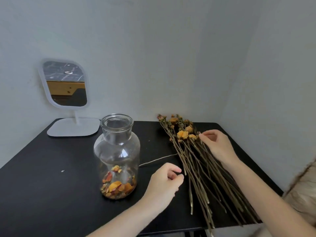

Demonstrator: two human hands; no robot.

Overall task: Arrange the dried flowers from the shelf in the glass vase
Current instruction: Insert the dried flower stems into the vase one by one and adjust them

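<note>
Dried flowers [198,168] lie bundled on the black bench [51,185], cut ends nearest. The left hand [164,181] hovers just left of the stems, fingers loosely curled, holding nothing. Farther on, the right hand [217,146] lies over the stems below the blooms, fingers bent; whether it grips one I cannot tell. The glass vase [118,151] stands left of both.

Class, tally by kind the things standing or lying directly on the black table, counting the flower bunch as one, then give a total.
Vase: 1
Mirror: 1
Flower bunch: 1
String: 1
Total: 4
</note>
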